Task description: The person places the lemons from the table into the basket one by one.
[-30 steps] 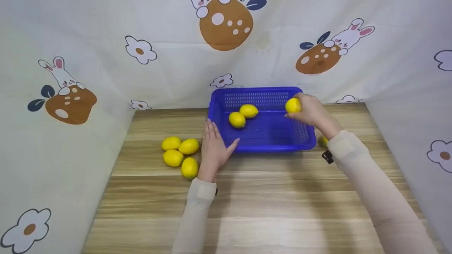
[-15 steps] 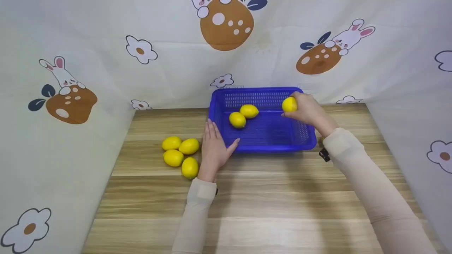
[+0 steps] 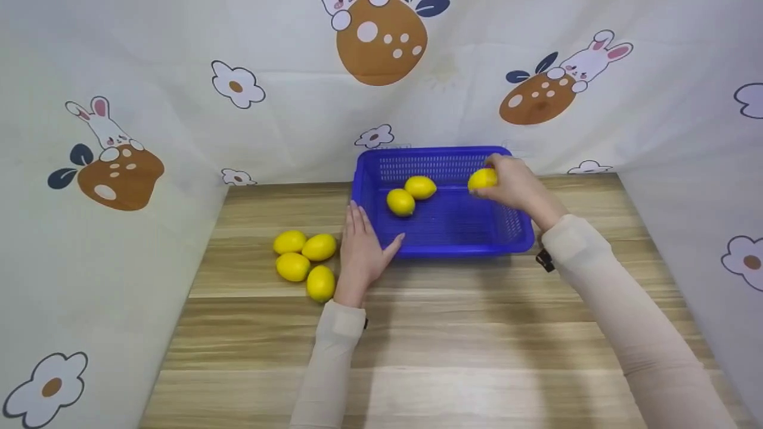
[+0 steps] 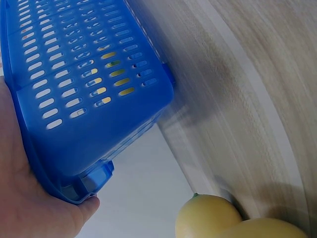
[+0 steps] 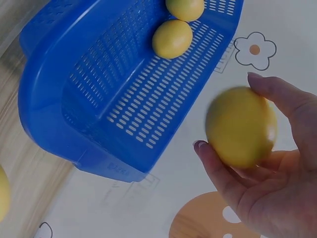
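Right fingers (image 5: 218, 171) curled round a lemon (image 5: 241, 127), left fingers (image 3: 357, 220) straight against the basket (image 3: 441, 251), four lemons (image 3: 295, 266) alongside

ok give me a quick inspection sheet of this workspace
Surface: wood-grain tabletop
Job's things: blue basket with two lemons inside; four lemons on the tabletop to its left; part of another lemon at the right wrist view's edge
Clutter: nothing seen
Hands: left hand against the basket's left side, fingers straight; right hand grips one lemon
Cables: nothing seen
Surroundings: pale patterned sheets behind and at both sides
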### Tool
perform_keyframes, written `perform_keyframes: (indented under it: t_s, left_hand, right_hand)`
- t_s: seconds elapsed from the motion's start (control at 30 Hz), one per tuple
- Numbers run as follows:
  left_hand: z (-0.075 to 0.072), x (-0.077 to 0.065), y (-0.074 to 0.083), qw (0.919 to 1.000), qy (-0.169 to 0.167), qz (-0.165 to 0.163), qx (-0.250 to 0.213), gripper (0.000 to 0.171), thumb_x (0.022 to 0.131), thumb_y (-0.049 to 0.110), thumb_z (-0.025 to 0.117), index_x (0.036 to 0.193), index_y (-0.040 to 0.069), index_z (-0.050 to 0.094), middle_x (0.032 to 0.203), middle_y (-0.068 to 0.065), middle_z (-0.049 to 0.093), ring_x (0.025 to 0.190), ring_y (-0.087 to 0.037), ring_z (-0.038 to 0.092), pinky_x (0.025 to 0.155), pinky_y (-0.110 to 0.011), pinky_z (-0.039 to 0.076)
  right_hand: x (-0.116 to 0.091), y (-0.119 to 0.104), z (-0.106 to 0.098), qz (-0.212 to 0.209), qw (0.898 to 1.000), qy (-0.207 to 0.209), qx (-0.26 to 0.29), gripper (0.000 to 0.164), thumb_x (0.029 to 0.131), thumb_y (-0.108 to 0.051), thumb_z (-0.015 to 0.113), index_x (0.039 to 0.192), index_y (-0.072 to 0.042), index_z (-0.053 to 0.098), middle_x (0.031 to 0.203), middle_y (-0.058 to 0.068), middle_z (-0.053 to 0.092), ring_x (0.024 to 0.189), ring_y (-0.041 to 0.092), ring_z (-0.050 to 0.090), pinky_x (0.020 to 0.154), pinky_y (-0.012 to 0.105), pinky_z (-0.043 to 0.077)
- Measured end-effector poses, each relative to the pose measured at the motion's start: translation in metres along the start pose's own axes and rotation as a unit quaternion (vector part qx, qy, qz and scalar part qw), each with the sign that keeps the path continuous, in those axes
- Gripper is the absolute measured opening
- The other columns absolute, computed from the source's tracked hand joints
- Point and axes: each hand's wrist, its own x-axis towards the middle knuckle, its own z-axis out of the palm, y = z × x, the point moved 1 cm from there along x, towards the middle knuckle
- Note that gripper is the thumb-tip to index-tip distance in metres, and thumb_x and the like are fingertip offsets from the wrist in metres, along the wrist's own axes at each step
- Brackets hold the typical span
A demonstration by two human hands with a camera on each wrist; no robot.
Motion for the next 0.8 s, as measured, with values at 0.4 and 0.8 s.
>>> perform_keyframes:
  t_s: [0.4, 0.8]
  left_hand:
    - [-0.0007, -0.0003, 0.0010, 1.0000, 0.003, 0.001, -0.009, 0.108, 0.102, 0.069, 0.048, 0.161, -0.016, 0.017, 0.172, -0.033, 0.004, 0.163, -0.043, 0.005, 0.132, -0.048, 0.016]
    - [-0.0005, -0.0007, 0.0011, 1.0000, -0.001, -0.005, -0.005, 0.109, 0.102, 0.070, 0.047, 0.162, -0.015, 0.015, 0.173, -0.032, 0.002, 0.163, -0.042, 0.006, 0.131, -0.049, 0.016]
  right_hand:
    - [-0.0021, 0.0010, 0.0015, 0.005, 1.000, -0.011, 0.004, 0.069, 0.096, -0.022, 0.077, 0.144, 0.018, 0.047, 0.141, 0.040, 0.055, 0.132, 0.053, 0.054, 0.113, 0.060, 0.044]
    - [-0.0087, 0.0080, 0.0031, 0.013, 1.000, -0.017, 0.018, 0.068, 0.098, -0.022, 0.075, 0.144, 0.018, 0.046, 0.139, 0.040, 0.056, 0.130, 0.054, 0.055, 0.112, 0.062, 0.045]
